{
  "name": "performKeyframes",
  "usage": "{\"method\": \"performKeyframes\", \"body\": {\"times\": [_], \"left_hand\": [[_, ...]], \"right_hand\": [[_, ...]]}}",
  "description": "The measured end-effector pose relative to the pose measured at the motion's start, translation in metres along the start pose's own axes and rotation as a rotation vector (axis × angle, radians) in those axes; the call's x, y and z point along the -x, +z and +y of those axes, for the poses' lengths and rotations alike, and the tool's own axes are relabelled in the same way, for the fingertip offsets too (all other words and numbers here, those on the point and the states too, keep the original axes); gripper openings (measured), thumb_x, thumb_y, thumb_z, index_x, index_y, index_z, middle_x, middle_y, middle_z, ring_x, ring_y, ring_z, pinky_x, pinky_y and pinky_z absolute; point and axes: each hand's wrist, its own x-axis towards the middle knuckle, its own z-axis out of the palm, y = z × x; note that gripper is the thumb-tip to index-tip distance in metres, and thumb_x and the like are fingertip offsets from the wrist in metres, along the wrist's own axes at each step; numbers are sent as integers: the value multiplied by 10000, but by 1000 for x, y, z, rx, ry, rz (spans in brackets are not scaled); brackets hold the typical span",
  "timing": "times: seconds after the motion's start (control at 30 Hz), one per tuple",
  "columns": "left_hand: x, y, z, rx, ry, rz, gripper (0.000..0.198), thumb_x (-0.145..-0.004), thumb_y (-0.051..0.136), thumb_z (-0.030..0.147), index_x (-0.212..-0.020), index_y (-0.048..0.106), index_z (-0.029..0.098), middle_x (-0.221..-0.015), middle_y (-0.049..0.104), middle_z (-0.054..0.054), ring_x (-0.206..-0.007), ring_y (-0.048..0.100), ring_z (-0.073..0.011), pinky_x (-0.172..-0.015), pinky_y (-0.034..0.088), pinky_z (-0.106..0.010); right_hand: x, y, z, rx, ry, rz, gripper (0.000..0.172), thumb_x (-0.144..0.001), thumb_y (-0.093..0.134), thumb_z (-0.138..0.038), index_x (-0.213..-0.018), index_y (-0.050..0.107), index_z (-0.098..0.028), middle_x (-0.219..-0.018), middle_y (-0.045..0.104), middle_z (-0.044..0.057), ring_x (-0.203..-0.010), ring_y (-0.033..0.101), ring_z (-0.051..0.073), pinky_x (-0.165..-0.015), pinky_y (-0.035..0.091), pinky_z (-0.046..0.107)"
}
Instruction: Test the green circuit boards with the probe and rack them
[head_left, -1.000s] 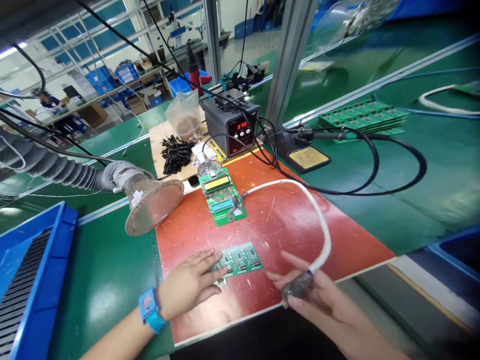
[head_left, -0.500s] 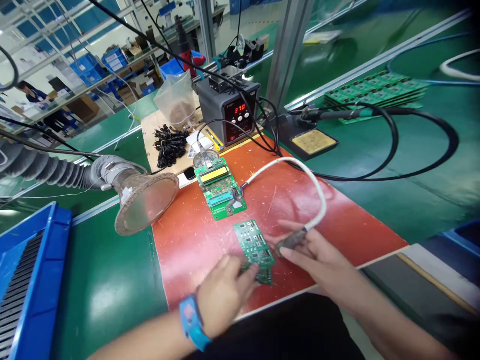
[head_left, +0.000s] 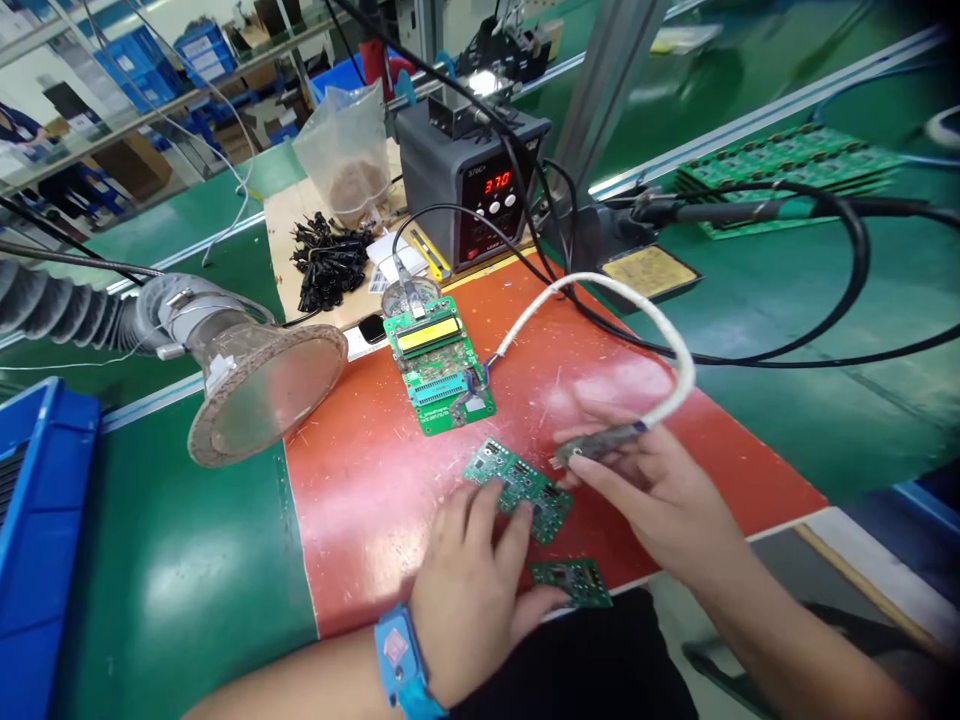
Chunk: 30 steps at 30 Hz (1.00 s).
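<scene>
My left hand (head_left: 472,570), a blue strap round its wrist, lies palm down with fingers spread on a green circuit board panel (head_left: 551,515). Its thumb reaches a smaller circuit board (head_left: 581,580) at the mat's front edge. In my right hand (head_left: 660,490) is a dark, taped probe (head_left: 600,447) with metal pins at its tip, just above the panel's right side. A white cable (head_left: 630,285) runs from the probe to a green programmer board (head_left: 442,405) with a yellow display and a blue socket.
A soldering station (head_left: 472,185) reading 370 stands at the back, beside an iron holder with a sponge (head_left: 651,272). Black parts (head_left: 330,265) lie in a pile near a plastic bag (head_left: 349,150). A fume extractor hood (head_left: 270,395) and blue bin (head_left: 45,540) are left, stacked boards (head_left: 787,175) right.
The smaller board now lies apart from the panel, towards the front right. My left hand's fingers have spread over the panel, which has turned. The probe has tilted flatter. The view has shifted somewhat.
</scene>
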Motion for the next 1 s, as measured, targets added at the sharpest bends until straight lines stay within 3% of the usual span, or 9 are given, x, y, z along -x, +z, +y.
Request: {"method": "performKeyframes", "body": {"times": [0.17, 0.33, 0.6, 0.8, 1.0], "left_hand": [[-17, 0, -20, -21, 13, -33, 499, -793, 575, 426, -1195, 493, 141, -1301, 428, -199, -1212, 398, -361, -950, 410, -551], [-26, -4, -37, 77, 114, -88, 485, -772, 604, 402, -1143, 491, 109, -1306, 417, -220, -1249, 363, -366, -972, 399, -538], [-19, 6, -21, 52, 14, 95, 363, -790, 577, 374, -1012, 534, 89, -1226, 463, -222, -1221, 382, -373, -972, 393, -561], [-10, -1, -27, 114, 291, 11, 202, -860, 512, 324, -929, 608, 160, -1086, 611, -76, -1093, 534, -245, -947, 470, -419], [-11, 2, -30, 68, 337, 53, 175, -872, 501, 260, -893, 634, 147, -1006, 657, -69, -1034, 581, -216, -916, 495, -392]], "right_hand": [[29, -3, 10, 10, 5, 110, 384, -756, 636, -342, -1098, 479, -263, -935, 631, 42, -674, 637, 145, -661, 582, 294], [38, -4, 14, 22, 19, 45, 379, -790, 599, -348, -1126, 452, -253, -949, 621, 58, -664, 634, 141, -659, 579, 297], [31, -12, 10, 103, -49, 92, 308, -793, 596, -331, -1072, 493, -252, -959, 652, 50, -767, 636, 154, -707, 562, 278], [41, -7, 16, 158, -58, -76, 255, -836, 537, -314, -1078, 496, -246, -966, 655, 57, -825, 642, 162, -706, 566, 270], [41, -4, 25, 269, -81, -148, 284, -852, 507, -314, -1118, 464, -225, -980, 638, 80, -890, 630, 175, -820, 539, 336]]}}
